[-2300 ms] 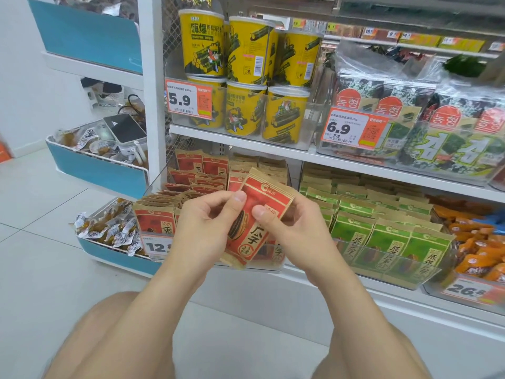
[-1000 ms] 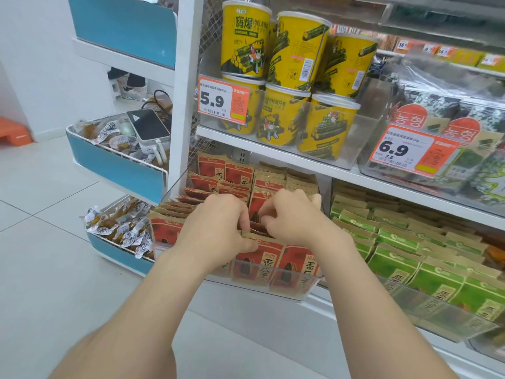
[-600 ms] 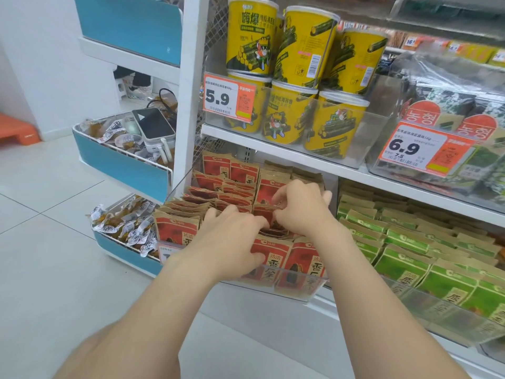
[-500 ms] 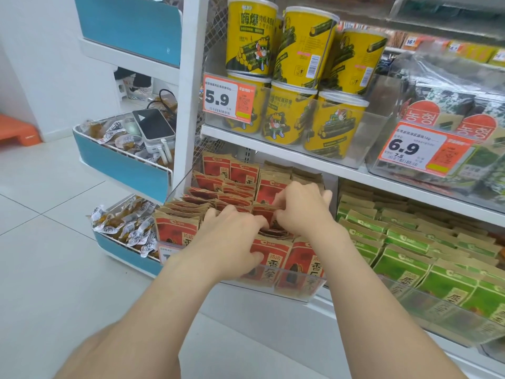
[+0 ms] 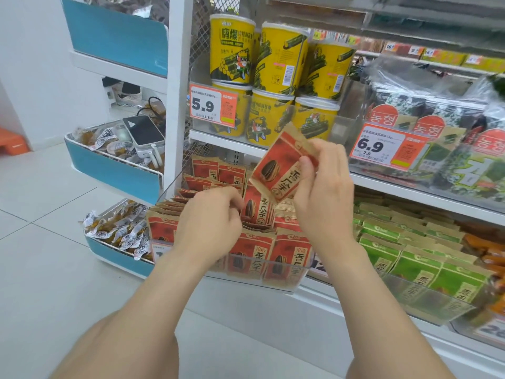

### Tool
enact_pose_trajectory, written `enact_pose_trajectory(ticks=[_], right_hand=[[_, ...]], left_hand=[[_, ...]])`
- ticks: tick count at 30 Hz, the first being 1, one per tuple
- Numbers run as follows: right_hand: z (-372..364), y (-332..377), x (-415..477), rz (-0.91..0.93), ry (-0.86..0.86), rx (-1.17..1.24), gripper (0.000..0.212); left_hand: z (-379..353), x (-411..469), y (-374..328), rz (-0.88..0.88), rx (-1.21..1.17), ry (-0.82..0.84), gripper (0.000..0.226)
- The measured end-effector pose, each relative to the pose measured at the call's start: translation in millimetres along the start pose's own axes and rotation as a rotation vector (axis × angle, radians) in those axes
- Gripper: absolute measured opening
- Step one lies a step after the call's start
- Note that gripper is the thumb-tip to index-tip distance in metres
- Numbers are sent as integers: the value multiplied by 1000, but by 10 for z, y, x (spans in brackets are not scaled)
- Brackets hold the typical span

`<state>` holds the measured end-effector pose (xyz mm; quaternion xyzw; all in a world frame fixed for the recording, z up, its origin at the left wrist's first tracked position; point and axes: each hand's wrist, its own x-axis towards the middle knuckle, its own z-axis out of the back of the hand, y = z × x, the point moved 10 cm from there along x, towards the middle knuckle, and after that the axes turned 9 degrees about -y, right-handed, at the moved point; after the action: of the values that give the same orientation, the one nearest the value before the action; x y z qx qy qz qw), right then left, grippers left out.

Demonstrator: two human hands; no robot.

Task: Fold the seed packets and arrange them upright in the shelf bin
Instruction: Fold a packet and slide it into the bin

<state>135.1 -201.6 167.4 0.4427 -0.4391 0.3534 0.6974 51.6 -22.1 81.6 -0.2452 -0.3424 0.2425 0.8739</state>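
Kraft-brown and red, one seed packet (image 5: 278, 166) hangs tilted in the right hand (image 5: 323, 195), its grip a thumb-and-finger pinch on the packet's edge; it is raised above the clear shelf bin (image 5: 284, 283), likely so its top can be folded before it goes in; the left hand (image 5: 211, 217) sits low among the upright packets (image 5: 255, 212) in the bin, fingers curled, probably parting a gap, though I cannot tell whether that grip closes on one; the front rows stand upright; the bin rests on a white shelf (image 5: 336, 299), under yellow tubs (image 5: 232, 50), beside green packets (image 5: 415, 258); pale floor tiles (image 5: 41, 269) lie below.
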Motion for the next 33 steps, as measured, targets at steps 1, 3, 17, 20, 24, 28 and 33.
enact_pose_trajectory(ticks=[1,3,17,20,24,28,33], right_hand=[[87,24,10,-18,-24,7,20],[199,76,17,-67,-41,36,23],[-112,-124,-541,-835,143,680,15],[-167,-212,-625,-939,137,742,17],[-227,-240,-683,-1024,151,824,18],[-177,-214,-645,-955,142,763,13],[-126,-192,-583,-898,127,715,8]], left_hand=[[59,1,-14,16,-63,-59,31],[204,-15,-108,1,-252,-183,23],[-329,-263,-442,375,-1207,153,36],[-326,-287,-500,321,-1166,175,36],[-282,-287,-495,293,-1077,142,25],[-332,-307,-468,342,-1131,178,27],[-367,-300,-449,368,-1148,185,28]])
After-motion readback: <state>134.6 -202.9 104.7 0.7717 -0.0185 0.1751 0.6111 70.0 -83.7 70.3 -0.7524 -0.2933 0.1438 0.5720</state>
